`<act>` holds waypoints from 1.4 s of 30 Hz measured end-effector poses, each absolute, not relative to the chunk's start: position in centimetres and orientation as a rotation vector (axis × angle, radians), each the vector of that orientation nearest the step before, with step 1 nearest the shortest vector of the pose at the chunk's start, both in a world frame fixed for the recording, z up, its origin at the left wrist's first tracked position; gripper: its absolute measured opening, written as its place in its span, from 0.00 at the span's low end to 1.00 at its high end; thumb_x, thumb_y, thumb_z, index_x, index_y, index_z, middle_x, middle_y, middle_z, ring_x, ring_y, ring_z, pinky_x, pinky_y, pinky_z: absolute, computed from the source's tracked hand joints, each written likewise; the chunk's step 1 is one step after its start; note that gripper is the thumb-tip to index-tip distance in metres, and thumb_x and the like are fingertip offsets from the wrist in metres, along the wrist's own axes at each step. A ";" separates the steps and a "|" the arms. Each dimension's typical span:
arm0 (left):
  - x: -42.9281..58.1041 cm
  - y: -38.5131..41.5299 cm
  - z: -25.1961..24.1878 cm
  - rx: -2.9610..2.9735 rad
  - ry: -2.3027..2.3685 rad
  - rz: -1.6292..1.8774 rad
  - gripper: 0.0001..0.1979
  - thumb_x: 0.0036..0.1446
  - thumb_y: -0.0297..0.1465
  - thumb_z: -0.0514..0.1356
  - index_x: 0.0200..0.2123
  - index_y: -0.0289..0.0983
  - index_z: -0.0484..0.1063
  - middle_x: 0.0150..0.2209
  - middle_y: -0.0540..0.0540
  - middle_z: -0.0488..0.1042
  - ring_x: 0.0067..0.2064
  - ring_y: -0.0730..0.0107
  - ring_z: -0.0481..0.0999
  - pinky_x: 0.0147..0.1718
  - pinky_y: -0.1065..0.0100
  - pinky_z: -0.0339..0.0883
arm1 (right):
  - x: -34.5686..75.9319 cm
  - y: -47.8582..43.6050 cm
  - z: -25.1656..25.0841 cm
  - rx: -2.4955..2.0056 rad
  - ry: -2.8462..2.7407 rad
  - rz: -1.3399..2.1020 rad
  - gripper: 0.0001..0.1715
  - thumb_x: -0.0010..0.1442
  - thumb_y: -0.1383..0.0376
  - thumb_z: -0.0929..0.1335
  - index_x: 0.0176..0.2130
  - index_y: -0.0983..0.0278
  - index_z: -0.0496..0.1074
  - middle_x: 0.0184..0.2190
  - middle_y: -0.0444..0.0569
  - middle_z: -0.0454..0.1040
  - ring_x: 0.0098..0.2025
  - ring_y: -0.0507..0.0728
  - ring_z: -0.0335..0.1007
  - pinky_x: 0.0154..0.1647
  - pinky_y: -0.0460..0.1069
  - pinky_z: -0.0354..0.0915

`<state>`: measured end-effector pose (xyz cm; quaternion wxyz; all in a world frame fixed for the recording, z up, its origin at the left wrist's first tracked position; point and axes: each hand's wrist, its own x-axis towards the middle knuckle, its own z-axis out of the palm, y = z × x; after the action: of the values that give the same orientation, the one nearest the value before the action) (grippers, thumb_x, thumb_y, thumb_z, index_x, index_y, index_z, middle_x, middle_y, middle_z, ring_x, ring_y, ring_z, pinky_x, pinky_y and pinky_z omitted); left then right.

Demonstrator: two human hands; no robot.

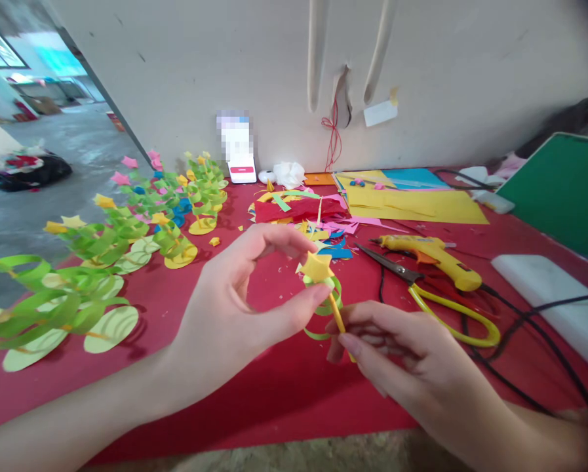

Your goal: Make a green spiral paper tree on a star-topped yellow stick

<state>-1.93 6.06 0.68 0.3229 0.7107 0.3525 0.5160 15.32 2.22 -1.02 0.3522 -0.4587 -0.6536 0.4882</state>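
Note:
Between the thumb and fingers of my left hand (244, 301) is a folded yellow paper star (317, 267). A thin yellow stem (336, 311) runs down from the star, and my right hand (396, 354) pinches it lower down. A curled green paper strip (318, 335) hangs just behind the stem, partly covered by my fingers. Both hands are raised over the front of the red table (254, 406). To the left stand several finished paper plants with green curls and yellow stars, one on a round yellow base (181, 256).
Scissors (436, 301) with yellow handles lie right of my hands, beside a yellow glue gun (429, 252) and black cords. Paper scraps (298, 210) and yellow sheets (411, 204) lie farther back. A phone (239, 147) leans against the wall. A white box-like object (549, 301) sits at right.

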 end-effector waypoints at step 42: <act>-1.9 6.1 0.4 1.881 0.926 1.396 0.14 0.47 0.22 0.61 0.39 0.39 0.67 0.36 0.51 0.68 0.40 0.71 0.67 0.42 0.71 0.64 | 15.9 1.7 -1.8 -1.097 -1.957 0.638 0.08 0.55 0.72 0.65 0.36 0.60 0.68 0.25 0.41 0.73 0.23 0.47 0.67 0.23 0.39 0.63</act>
<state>-1.89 6.10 0.43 0.3062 0.7110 0.3498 0.5276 15.93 1.66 -1.80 0.3936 -0.4325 -0.7713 0.2513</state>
